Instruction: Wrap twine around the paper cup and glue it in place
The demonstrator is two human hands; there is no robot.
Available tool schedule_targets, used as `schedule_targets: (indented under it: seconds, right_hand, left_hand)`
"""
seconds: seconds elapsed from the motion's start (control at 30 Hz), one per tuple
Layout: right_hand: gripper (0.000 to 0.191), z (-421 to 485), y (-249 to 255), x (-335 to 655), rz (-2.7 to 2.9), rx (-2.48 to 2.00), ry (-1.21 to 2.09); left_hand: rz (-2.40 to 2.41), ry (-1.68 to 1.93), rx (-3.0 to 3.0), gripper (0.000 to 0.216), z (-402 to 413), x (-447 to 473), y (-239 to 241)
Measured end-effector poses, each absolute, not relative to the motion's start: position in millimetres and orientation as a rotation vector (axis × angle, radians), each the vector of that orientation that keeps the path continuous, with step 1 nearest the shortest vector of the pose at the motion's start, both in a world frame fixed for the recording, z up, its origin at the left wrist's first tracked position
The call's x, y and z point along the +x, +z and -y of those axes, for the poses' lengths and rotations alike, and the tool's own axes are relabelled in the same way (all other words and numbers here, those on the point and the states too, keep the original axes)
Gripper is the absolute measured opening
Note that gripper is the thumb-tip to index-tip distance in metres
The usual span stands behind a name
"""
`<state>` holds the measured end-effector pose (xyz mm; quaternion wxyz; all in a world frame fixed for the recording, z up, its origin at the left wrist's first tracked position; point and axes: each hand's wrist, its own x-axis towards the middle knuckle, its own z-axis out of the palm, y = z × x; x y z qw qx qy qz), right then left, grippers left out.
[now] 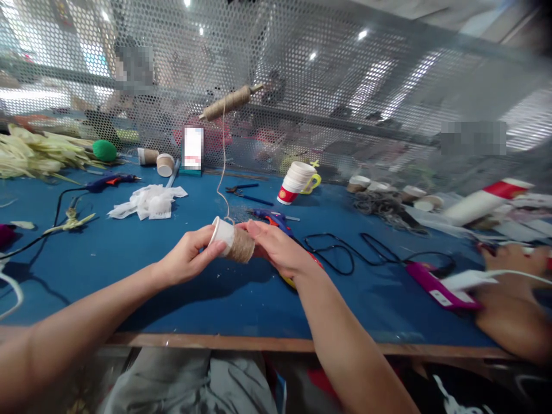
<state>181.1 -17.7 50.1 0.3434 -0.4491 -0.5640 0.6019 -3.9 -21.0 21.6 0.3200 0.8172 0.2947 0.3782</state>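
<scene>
Tabletop (129,276) lies blue before mesh screen (366,86); twine-wrapped cup (235,241) above.

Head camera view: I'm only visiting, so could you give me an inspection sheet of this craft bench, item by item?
Surface: blue table top with a wooden front edge, crowded towards the back.
Job's things: paper cup part-wrapped in twine; a strand runs up to the twine spool at the screen.
Clutter: stack of cups, white scraps, green ball, pale leaves, blue glue gun.
Hands: left hand grips the cup's white end; right hand holds its wrapped end.
Cables: black cable loops beside the right hand.
Surroundings: perforated metal screen; a co-worker's hand at the right edge.
</scene>
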Motion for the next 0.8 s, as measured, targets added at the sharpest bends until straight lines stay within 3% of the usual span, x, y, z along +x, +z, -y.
schedule_targets:
  seconds: [0.2,0.4,0.8]
  right_hand:
    - [0.03,17,48,182,1.536,-1.112,1.577]
    - [0.035,14,43,182,1.513,-1.213,1.545]
    - [0.042,13,37,174,1.463,-1.22,1.577]
  left_hand:
    - [-0.763,1.032,2.05,0.027,19,-3,20]
    - [-0.733,0.928,1.719,0.03,17,-3,18]
    - [-0.806,0.943,1.624,0.041,17,1,17]
